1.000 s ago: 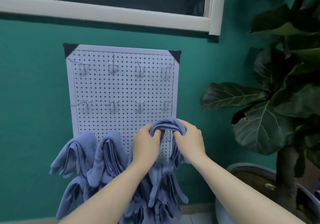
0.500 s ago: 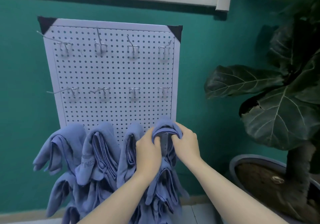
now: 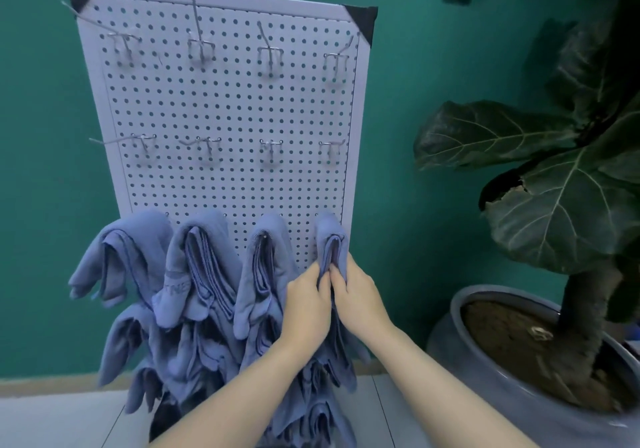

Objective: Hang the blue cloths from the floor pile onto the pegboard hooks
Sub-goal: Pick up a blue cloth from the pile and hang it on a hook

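Head view, only one. White pegboard (image 3: 225,108) leans on the teal wall, black tape at its top corners. Two rows of wire hooks up top are bare, e.g. upper right hook (image 3: 335,61) and mid right hook (image 3: 330,151). Third row down is full: four blue cloths draped over hooks, more blue cloths hanging below them toward the floor, likely on a lower row, hooks hidden.

Rightmost cloth (image 3: 330,239) is the one being worked. It's folded over its hook, fold at top, layers hanging down. Left hand (image 3: 306,305) and right hand (image 3: 358,295) meet just under the fold, fingers curled, fingertips pinching the cloth's hanging layers between them. Probably tugging the cloth down and evening it so it seats on the hook and won't slide off.

Neighbour cloth (image 3: 266,264) hangs just left, touching the left hand's side. Two more further left (image 3: 197,267), (image 3: 121,260).

Floor pile not visible; bottom of frame shows pale floor tiles (image 3: 62,420) and cloth ends only. Potted plant (image 3: 554,177) in a grey pot (image 3: 460,340) stands right of the board, near but apart.

Judgement: lower rows done, top eight hooks not yet filled.
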Action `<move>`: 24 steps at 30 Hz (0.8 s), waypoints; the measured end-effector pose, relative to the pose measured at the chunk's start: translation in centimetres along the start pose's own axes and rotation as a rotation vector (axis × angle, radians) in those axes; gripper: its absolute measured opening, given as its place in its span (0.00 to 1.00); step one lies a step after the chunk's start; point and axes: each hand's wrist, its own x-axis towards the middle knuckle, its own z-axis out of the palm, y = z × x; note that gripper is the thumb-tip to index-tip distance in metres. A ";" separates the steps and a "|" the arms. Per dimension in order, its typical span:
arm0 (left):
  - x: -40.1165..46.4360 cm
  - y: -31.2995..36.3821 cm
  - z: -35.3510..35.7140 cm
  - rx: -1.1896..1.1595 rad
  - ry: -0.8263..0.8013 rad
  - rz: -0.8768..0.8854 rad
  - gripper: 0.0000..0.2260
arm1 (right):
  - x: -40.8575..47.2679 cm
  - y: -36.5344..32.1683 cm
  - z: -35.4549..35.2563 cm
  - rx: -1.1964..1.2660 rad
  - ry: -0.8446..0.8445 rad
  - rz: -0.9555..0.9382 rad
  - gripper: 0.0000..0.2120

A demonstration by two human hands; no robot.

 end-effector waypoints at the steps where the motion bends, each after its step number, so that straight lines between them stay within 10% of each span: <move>1: -0.2 -0.1 -0.2 0.011 -0.020 0.006 0.18 | -0.4 0.1 0.0 -0.016 -0.015 0.004 0.14; 8: -1.0 -0.3 -4.1 0.315 -0.358 -0.004 0.07 | -3.1 0.8 -0.7 -0.170 -0.108 0.084 0.15; 13: -3.1 0.1 -7.1 0.383 -0.516 -0.029 0.22 | -5.6 -0.7 -0.2 -0.126 -0.017 0.151 0.27; 24: -14.0 -9.8 -16.7 0.431 -0.413 -0.146 0.20 | -17.3 -1.2 9.0 0.095 0.023 0.254 0.24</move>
